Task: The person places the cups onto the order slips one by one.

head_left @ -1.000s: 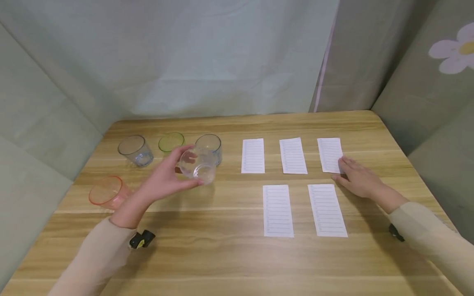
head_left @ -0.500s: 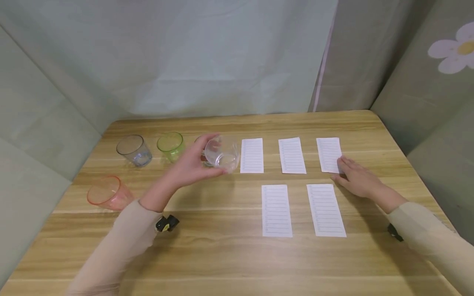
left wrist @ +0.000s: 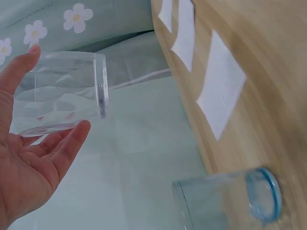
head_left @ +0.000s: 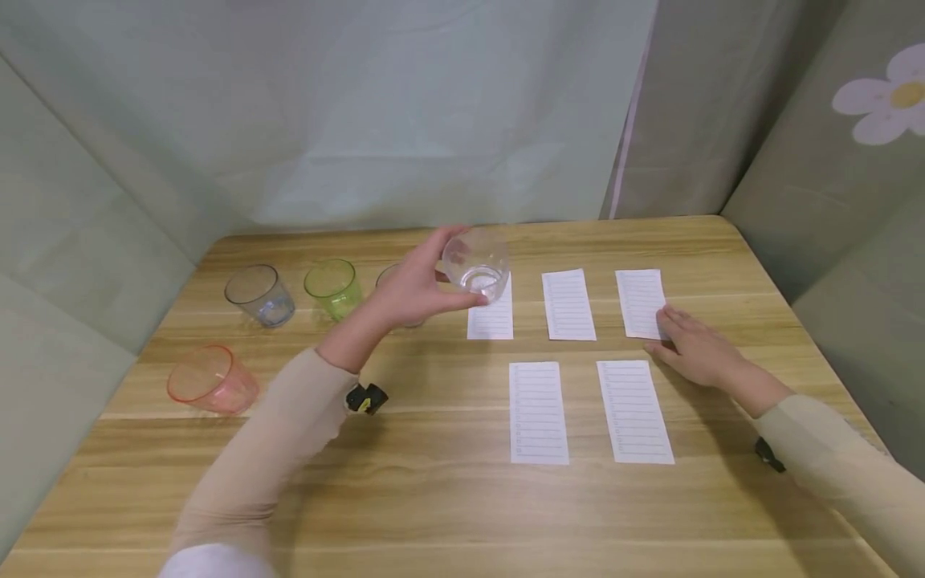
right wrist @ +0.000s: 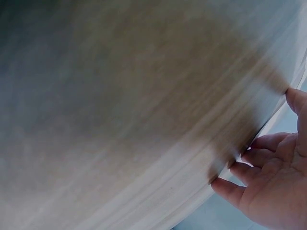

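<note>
My left hand (head_left: 419, 285) grips a clear glass (head_left: 477, 265) by its sides, thumb on one side and fingers on the other. In the left wrist view the glass (left wrist: 62, 91) is held above the table's surface. From the head view it overlaps the back-left lined paper slip (head_left: 491, 321). My right hand (head_left: 697, 345) rests on the table, fingertips at the lower right edge of the back-right paper slip (head_left: 639, 303). A bluish clear glass (left wrist: 216, 201) stands below the left hand, mostly hidden behind it in the head view.
Left on the wooden table (head_left: 405, 506) stand a blue-grey glass (head_left: 263, 297), a green glass (head_left: 336, 291) and a red glass (head_left: 214, 381). More lined slips lie at the back middle (head_left: 568, 305), front left (head_left: 538, 413) and front right (head_left: 634, 411). Curtains (head_left: 405, 112) hang behind.
My left hand has carried the clear glass to the right and farther back, from beside the bluish glass to over the back-left slip. The right hand has stayed in place.
</note>
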A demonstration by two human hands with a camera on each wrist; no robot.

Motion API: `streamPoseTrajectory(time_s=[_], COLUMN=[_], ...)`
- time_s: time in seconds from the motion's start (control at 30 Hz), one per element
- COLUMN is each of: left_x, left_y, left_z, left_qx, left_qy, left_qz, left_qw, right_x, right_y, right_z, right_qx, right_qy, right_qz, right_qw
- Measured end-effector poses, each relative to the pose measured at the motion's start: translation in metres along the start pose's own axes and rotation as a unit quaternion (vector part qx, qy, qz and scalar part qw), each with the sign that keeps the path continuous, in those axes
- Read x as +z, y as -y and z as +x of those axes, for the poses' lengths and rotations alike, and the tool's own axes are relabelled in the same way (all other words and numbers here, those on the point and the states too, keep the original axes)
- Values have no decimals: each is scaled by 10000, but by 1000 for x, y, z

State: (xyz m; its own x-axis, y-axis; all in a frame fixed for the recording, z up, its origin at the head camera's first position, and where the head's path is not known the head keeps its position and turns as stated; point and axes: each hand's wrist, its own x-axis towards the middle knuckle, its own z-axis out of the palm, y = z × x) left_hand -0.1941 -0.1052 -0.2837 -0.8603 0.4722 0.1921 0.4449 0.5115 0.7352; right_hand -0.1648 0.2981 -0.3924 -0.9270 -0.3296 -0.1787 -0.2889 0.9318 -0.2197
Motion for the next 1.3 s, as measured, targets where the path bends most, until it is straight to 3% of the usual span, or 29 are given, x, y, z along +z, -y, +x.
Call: streamPoseTrajectory(time_s=[0.43,0.57,0.87,1.07,1.3], left_x=[18,27,54,75,105], left_y=[-4,-3,-10,-15,-27], left_z=[36,46,67,81,99], left_qx=[-218,-297,-170,-96,-172], left_qy=[-125,-319,-543,-439,-34], left_qz=[-508,-677,-1080,-1028,-920], left_qw=[9984,9967,9925,9937,9956], right_x=[2,2,2,3,4], right_y=[5,7,10,12,11], right_z=[0,1,-3,-2,-7], right_qx=[9,-6,-57,-188,-89], right_qy=[-21,-12,-35,-95,-56], right_qz=[73,87,72,35,101], right_qw=[10000,10000,10000,9998,9999])
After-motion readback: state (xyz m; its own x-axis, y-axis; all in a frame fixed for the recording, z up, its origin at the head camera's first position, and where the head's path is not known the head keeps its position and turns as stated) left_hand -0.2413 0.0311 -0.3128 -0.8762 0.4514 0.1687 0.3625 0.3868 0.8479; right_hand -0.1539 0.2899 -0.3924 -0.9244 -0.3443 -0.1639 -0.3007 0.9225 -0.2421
